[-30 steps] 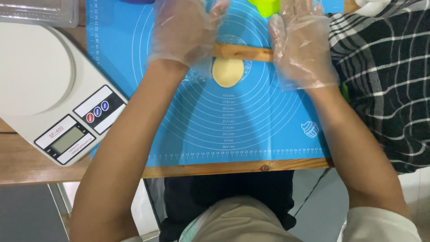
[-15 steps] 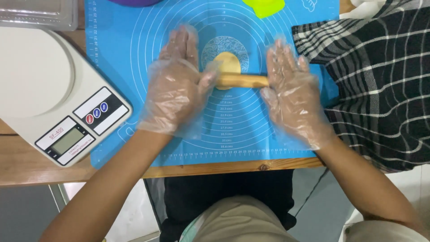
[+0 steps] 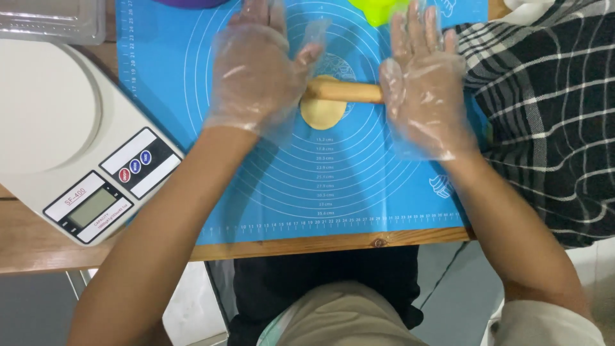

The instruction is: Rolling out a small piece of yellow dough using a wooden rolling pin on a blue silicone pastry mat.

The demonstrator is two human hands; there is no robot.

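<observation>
Near edge: wooden table (image 3: 38, 247) carrying a white scale (image 3: 77, 138) and a blue mat (image 3: 333, 186). Mid-mat: dough (image 3: 322, 114) under a rolling pin (image 3: 346, 91). The 2 gloved hands, left hand (image 3: 256, 74) and right hand (image 3: 423, 86), press flat, fingers spread, on its ends. Right: checked cloth (image 3: 551, 115).

Both the left hand (image 3: 256, 70) and the right hand (image 3: 426, 90) wear loose, crinkled, clear plastic gloves that end at the wrists, baggy past the fingers (image 3: 410, 32). The forearms are bare. Pale sleeve cuffs show at the elbows, with dark and beige clothing below.
</observation>
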